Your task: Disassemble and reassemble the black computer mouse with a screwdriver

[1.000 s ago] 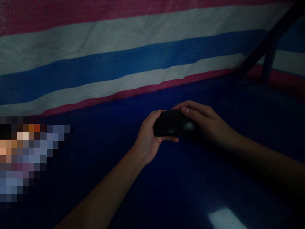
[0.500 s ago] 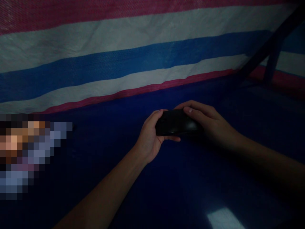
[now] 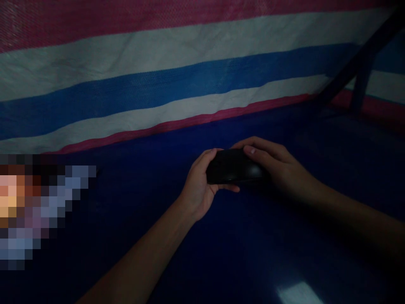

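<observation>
Head view, dim light. Black object [image 3: 234,166] sits between the two hands, mid-scene, over a blue surface [image 3: 202,249]. Smooth top, faint gleam toward its right end; too dark to tell what it is.

Left hand [image 3: 199,185] clamped on the left end: thumb along the top, other fingers [image 3: 232,188] passing beneath, one tip showing past the near edge. Right hand [image 3: 278,162] clamped on the right end, thumb on top, a finger curled at the far edge; the rest of its fingers hidden.

Step in hand, as I judge it: a steady two-handed hold, perhaps handling or inspecting. Underside unseen; no part looks opened or loose. Any next move would call for one hand to keep its grip while the other shifts, or both to turn the object together; the slick-looking shell asks for firm pressure.

Surroundings: striped sheet [image 3: 158,90] along the far side, dark frame [image 3: 359,59] at far right, pixelated patch [image 3: 34,211] at left, well apart from the hands.
</observation>
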A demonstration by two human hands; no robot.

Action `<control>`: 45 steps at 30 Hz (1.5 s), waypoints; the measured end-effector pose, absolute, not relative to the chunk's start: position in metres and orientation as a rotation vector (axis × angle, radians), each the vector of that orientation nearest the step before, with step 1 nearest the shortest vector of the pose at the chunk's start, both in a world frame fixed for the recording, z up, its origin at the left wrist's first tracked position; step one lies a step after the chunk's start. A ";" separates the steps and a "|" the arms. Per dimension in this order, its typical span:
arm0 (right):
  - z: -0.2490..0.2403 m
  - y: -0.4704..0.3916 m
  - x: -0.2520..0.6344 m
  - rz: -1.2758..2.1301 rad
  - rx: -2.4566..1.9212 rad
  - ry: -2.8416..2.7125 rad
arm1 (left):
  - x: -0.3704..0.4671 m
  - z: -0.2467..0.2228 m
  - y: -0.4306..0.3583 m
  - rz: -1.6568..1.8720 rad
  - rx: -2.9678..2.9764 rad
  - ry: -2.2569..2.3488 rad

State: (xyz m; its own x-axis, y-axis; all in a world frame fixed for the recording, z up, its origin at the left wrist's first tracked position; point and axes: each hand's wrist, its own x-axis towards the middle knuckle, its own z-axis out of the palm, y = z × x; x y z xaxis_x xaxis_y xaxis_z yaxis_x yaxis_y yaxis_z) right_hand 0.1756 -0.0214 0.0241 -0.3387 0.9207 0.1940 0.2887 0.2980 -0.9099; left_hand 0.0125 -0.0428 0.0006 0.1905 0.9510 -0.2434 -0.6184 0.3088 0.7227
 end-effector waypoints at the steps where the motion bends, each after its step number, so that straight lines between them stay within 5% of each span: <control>1: 0.024 -0.021 0.176 1.041 -1.087 -1.805 | 0.013 0.001 -0.043 1.177 0.533 0.754; 45: 0.026 -0.020 0.176 1.034 -1.069 -1.839 | 0.013 0.002 -0.043 1.174 0.516 0.791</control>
